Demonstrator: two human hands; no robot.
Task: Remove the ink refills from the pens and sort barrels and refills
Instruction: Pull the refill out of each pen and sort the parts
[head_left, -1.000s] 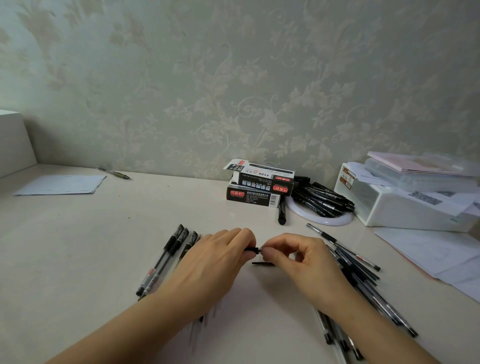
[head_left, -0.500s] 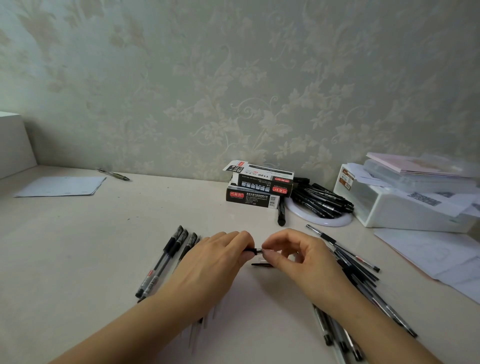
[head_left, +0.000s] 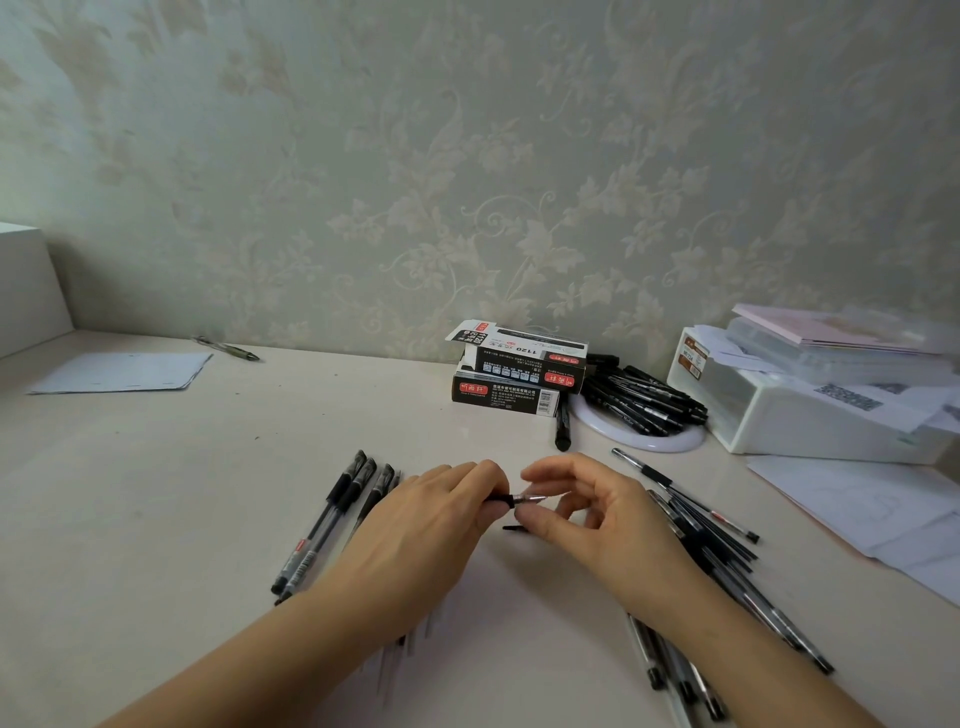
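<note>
While left hand (head_left: 415, 525) clasps pen (head_left: 501, 499), right hand (head_left: 597, 514) pinches its tip.

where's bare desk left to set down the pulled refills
Bare desk lies left of the capped pens, up to the paper sheet. Another patch runs between the hands and the pen boxes. The right is crowded: loose pens, papers.

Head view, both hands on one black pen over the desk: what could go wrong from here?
1. The left hand grips the black pen while the right hand pinches its metal tip; the tip could slip free and roll off.
2. A small black part lies loose on the pale desk under the fingers and may be knocked away.
3. Pen piles sit close beside the right wrist, so sorted groups might mix.
</note>
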